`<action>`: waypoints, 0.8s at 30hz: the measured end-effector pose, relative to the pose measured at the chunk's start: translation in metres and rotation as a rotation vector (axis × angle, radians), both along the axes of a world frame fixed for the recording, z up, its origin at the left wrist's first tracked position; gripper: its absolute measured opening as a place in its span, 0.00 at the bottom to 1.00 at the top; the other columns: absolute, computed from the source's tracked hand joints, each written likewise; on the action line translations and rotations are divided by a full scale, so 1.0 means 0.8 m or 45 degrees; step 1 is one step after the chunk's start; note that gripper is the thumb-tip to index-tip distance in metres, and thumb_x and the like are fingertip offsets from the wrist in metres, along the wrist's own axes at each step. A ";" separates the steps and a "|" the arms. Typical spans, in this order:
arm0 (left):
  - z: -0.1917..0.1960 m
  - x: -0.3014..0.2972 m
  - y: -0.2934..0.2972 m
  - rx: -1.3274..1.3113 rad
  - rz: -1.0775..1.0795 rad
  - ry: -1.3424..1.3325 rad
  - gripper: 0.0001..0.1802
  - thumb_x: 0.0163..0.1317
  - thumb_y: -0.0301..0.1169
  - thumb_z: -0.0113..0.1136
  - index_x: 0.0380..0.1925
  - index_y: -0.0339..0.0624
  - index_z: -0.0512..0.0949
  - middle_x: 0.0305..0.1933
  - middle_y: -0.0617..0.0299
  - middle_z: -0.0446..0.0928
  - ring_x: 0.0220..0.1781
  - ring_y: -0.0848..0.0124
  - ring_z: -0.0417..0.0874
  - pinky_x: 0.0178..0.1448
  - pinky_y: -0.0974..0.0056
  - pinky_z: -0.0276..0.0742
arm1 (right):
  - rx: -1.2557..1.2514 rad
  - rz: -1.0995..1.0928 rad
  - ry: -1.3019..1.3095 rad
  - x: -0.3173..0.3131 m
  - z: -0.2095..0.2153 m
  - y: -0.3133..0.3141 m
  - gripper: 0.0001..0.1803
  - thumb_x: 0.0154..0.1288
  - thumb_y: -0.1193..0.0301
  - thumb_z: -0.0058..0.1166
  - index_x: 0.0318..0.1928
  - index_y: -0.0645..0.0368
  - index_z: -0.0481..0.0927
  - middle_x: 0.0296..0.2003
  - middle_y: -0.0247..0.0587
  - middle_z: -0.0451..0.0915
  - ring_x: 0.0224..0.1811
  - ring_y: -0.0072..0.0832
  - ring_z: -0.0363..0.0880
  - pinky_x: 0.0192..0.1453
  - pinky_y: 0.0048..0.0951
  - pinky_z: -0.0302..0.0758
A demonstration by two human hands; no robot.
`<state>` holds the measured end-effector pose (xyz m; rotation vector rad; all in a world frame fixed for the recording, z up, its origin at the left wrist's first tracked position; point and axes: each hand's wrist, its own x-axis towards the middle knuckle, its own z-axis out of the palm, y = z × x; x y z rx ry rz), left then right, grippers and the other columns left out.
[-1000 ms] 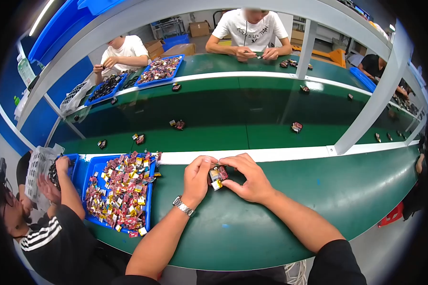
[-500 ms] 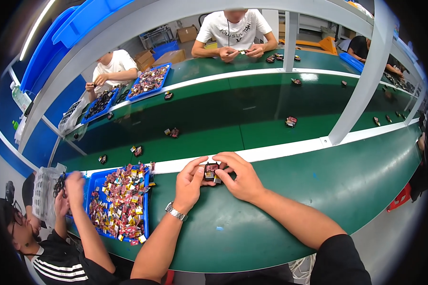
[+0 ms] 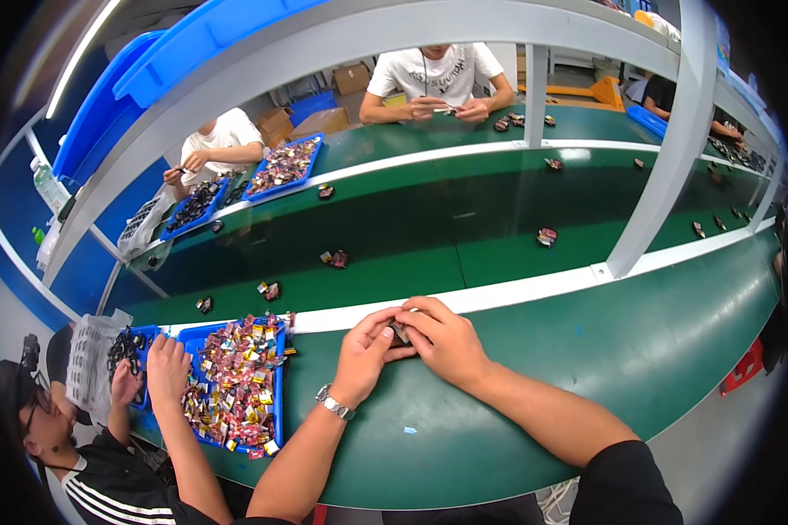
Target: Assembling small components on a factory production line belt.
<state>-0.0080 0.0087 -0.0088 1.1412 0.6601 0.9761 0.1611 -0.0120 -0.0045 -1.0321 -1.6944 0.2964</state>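
Above the green worktop, both my hands close around one small black-framed electronic piece (image 3: pixel 400 332). My left hand (image 3: pixel 365 352), with a metal watch on its wrist, grips its left side between thumb and fingers. From the right, my right hand (image 3: pixel 448 341) curls its fingers and thumb over the top and near side. Most of the piece is covered by the fingers, so its red board barely shows. Left of my forearm stands a blue tray (image 3: pixel 278 398) heaped with small red, yellow and white electronic parts (image 3: pixel 236 376).
A green belt (image 3: pixel 429 227) carries scattered small assemblies (image 3: pixel 547 237) beyond a white rail (image 3: pixel 534 291). A grey post (image 3: pixel 652 192) rises at the right. A co-worker's hand (image 3: pixel 168 372) is beside the tray at left; other people sit across the belt.
My fingers have folded further over the piece, hiding the red board that showed before. The view has shifted slightly. At left, the co-worker's hand has come down toward the tray.
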 end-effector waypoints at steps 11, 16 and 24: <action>0.003 -0.006 -0.002 -0.018 0.041 -0.043 0.20 0.74 0.25 0.45 0.65 0.35 0.65 0.63 0.55 0.72 0.62 0.67 0.77 0.64 0.59 0.79 | 0.131 -0.028 -0.197 -0.001 0.009 -0.003 0.16 0.51 0.81 0.63 0.42 0.55 0.85 0.36 0.35 0.77 0.40 0.33 0.78 0.40 0.33 0.78; 0.003 -0.001 0.002 -0.013 0.018 -0.008 0.20 0.74 0.26 0.46 0.65 0.34 0.65 0.62 0.54 0.74 0.63 0.66 0.77 0.65 0.56 0.78 | 0.175 -0.016 -0.306 0.012 0.007 0.001 0.17 0.52 0.79 0.64 0.44 0.53 0.84 0.43 0.36 0.77 0.44 0.35 0.77 0.44 0.33 0.80; -0.003 -0.003 0.003 -0.027 0.001 0.069 0.20 0.74 0.24 0.44 0.64 0.32 0.66 0.60 0.52 0.74 0.59 0.65 0.79 0.64 0.58 0.79 | 0.140 0.050 -0.349 0.014 0.009 0.006 0.12 0.50 0.78 0.65 0.37 0.57 0.79 0.47 0.38 0.75 0.47 0.37 0.76 0.45 0.36 0.78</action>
